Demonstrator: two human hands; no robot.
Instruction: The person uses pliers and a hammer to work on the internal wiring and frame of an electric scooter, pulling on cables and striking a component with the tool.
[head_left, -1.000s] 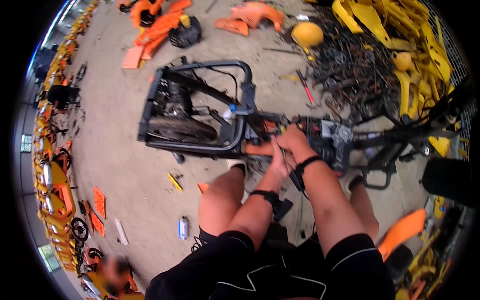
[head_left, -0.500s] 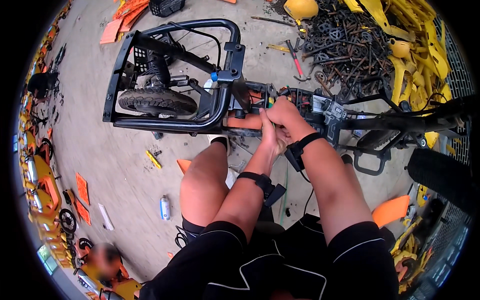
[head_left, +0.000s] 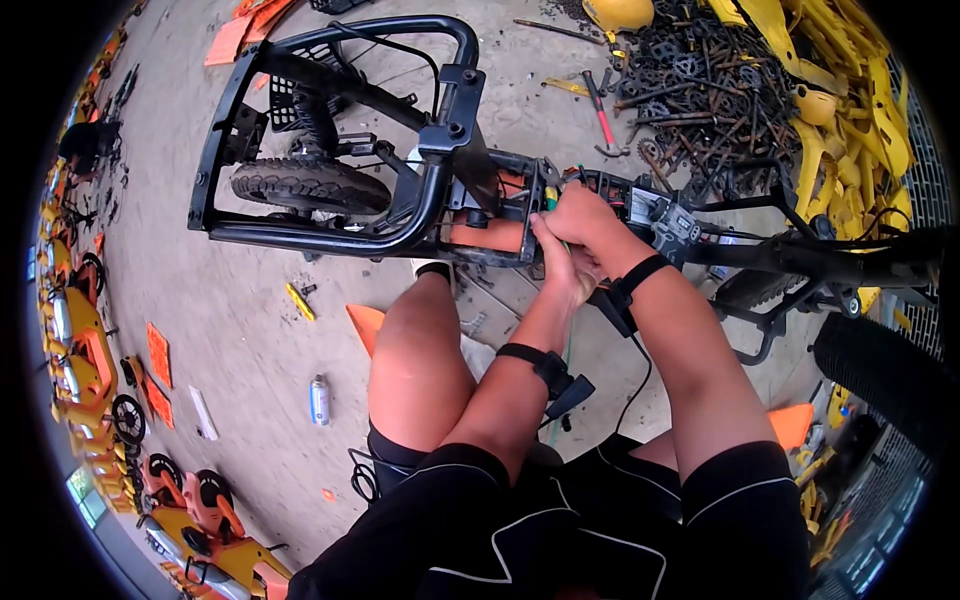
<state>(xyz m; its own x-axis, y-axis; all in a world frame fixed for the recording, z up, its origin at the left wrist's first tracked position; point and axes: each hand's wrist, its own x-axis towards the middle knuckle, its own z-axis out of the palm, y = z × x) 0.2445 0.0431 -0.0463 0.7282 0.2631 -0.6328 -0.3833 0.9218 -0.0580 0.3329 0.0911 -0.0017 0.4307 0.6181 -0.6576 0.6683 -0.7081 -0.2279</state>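
**Hand Position at Frame Mid-Section**

The black frame (head_left: 455, 110) stands on the floor (head_left: 250, 330), crosswise before the person, with a wheel (head_left: 310, 183) inside its left-hand loop. Both hands are at the mid-section, just right of an orange part (head_left: 487, 234).

Right hand (head_left: 586, 215): fingers curled, back of hand up; contents of the grip hidden. A small green-and-yellow piece (head_left: 551, 199) shows beside its fingertips.

Left hand (head_left: 568, 268): located just below the right, nearer the body, thumb side up; whether its fingers are clamped or apart cannot be told.

Surroundings: hammer (head_left: 603, 120) and metal parts (head_left: 690, 90) beyond the frame; spray can (head_left: 319, 400) left of the person's knee.
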